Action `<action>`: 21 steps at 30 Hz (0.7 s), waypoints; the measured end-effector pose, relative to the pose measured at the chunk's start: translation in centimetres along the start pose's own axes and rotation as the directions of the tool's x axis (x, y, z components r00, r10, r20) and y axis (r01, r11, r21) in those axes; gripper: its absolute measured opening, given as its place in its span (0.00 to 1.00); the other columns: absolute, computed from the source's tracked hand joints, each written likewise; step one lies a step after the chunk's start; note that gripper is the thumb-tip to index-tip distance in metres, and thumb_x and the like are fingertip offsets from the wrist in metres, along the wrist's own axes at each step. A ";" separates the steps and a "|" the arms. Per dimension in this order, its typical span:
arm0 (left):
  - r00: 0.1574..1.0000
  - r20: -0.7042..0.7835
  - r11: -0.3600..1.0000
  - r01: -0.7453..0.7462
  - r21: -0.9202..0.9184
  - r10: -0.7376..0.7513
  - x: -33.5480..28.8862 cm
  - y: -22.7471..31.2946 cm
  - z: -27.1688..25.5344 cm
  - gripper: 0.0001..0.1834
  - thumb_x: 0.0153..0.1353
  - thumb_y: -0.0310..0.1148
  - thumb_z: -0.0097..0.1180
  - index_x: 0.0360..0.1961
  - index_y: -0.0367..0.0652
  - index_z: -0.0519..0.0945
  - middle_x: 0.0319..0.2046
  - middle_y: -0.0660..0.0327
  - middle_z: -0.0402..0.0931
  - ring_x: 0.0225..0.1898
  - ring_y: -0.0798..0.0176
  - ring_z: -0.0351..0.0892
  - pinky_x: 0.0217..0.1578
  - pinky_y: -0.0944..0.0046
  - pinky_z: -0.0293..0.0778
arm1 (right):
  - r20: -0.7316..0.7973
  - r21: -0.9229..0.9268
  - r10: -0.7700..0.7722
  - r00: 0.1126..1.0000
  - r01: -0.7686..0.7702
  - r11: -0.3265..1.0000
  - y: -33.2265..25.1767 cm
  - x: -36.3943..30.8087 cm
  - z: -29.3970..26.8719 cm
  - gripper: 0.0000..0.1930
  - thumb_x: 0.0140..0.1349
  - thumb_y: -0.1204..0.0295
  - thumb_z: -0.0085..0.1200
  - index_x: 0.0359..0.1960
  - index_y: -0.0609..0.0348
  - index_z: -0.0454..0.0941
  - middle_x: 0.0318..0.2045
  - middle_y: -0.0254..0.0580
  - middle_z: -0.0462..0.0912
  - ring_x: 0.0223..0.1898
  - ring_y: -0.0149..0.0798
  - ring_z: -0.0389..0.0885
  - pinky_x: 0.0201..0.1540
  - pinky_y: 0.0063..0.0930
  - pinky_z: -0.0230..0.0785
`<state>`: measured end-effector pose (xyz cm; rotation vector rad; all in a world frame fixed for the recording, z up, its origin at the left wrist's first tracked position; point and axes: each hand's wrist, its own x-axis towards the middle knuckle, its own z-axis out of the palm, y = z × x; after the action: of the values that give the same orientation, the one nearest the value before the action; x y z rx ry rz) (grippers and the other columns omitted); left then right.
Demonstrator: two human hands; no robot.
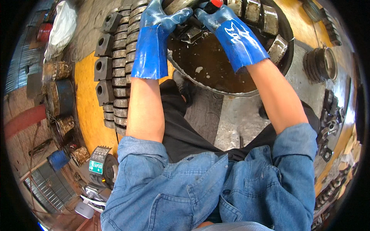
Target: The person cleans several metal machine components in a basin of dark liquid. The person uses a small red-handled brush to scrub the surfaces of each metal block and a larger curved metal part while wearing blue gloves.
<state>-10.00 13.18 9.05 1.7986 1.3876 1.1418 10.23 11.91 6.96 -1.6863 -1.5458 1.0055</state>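
Both my hands wear wet blue rubber gloves and work at the top edge of the head view, over a round tub (227, 92) of murky brown liquid. My left hand (163, 16) is closed around a greyish, wet metal part (178, 5), its thumb pointing right. In my right hand (217, 17), closed too, is a dark tool with a red end (217, 3); its working end is hidden. Below the hands, a dark metal block (191, 34) pokes out of the liquid. Several wet metal blocks (269, 20) line the tub's far right side.
Left of the tub stand rows of stacked metal segments (120, 73) and several dark blocks with round holes (103, 69). A stack of metal rings (320, 64) sits on the right, with small metal parts (330, 127) nearer me. A white bag (61, 29) lies far left.
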 end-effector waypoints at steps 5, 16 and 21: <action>0.999 0.025 0.998 -0.046 0.040 0.045 0.3 -0.8 -0.7 0.51 0.40 0.45 0.84 0.63 0.30 0.74 0.55 0.50 0.82 0.56 0.57 0.81 0.59 0.59 0.76 | 0.027 0.314 -0.023 0.999 0.013 0.949 0.9 0.9 1.8 0.16 0.67 0.62 0.59 0.50 0.59 0.82 0.43 0.46 0.88 0.47 0.49 0.85 0.53 0.36 0.78; 0.985 0.114 0.979 0.142 -0.146 -0.126 -0.6 1.4 -0.9 0.51 0.39 0.48 0.84 0.62 0.30 0.76 0.52 0.51 0.84 0.53 0.58 0.82 0.58 0.59 0.77 | 0.205 0.766 0.128 0.970 -0.240 0.596 3.9 1.1 3.0 0.10 0.70 0.69 0.55 0.48 0.59 0.82 0.38 0.39 0.87 0.39 0.39 0.84 0.47 0.31 0.78; 0.998 -0.038 0.997 0.048 0.055 -0.046 -0.3 1.3 -0.2 0.53 0.39 0.49 0.84 0.63 0.30 0.75 0.54 0.50 0.83 0.55 0.58 0.82 0.59 0.58 0.77 | -0.037 0.475 -0.010 0.999 0.026 0.880 10.8 -1.8 0.5 0.13 0.66 0.62 0.63 0.44 0.57 0.86 0.33 0.40 0.88 0.36 0.31 0.85 0.44 0.25 0.77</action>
<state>-9.62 12.52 10.20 1.7816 1.4892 1.1273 15.29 8.92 -2.26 -1.3298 -1.1631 1.2220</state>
